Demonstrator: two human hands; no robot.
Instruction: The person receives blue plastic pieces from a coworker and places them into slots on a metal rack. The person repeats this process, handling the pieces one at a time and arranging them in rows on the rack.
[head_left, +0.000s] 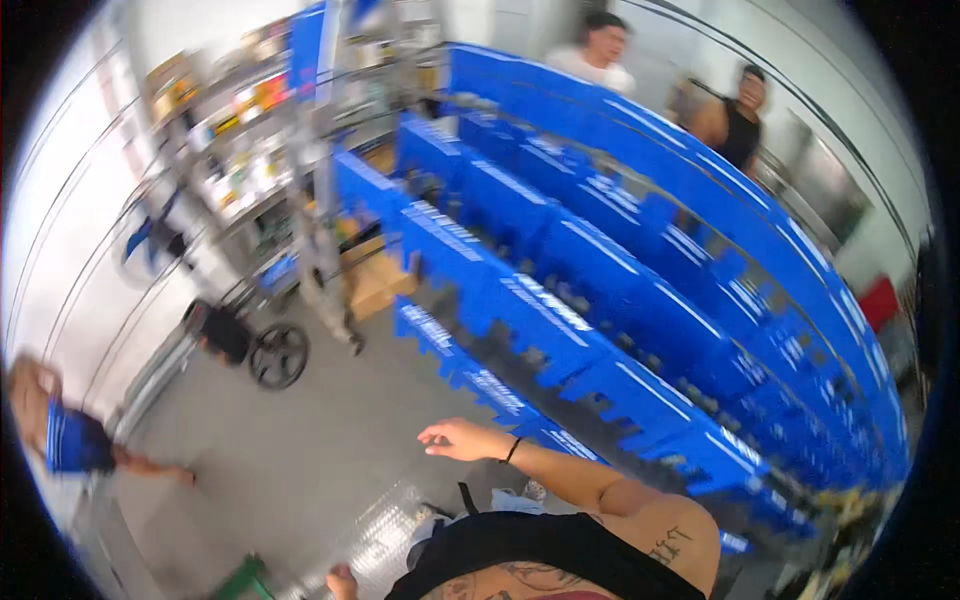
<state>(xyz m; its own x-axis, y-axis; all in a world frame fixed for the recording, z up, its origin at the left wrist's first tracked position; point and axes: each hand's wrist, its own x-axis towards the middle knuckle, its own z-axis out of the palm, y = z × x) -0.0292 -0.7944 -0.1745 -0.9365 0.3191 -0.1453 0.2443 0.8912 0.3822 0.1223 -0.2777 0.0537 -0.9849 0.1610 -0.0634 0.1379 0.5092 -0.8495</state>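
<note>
My right hand (455,438) reaches out in front of my body, fingers loosely extended and nothing in it. A dark band (511,451) circles that wrist. Closest to this hand is the low front row of blue panels (495,392), with a gap of floor between. Only a small part of my left hand (343,582) shows at the lower edge, near a shiny patterned floor patch (375,530). Its fingers are mostly cut off, and I see no object there.
Rows of tall blue bins (545,310) fill the right side. At the left back stand a loaded shelf rack (245,200), a cardboard box (378,284) and a black wheel (279,357). One person (75,430) is far left; two others (600,55) stand behind the bins. Something green (243,580) lies below.
</note>
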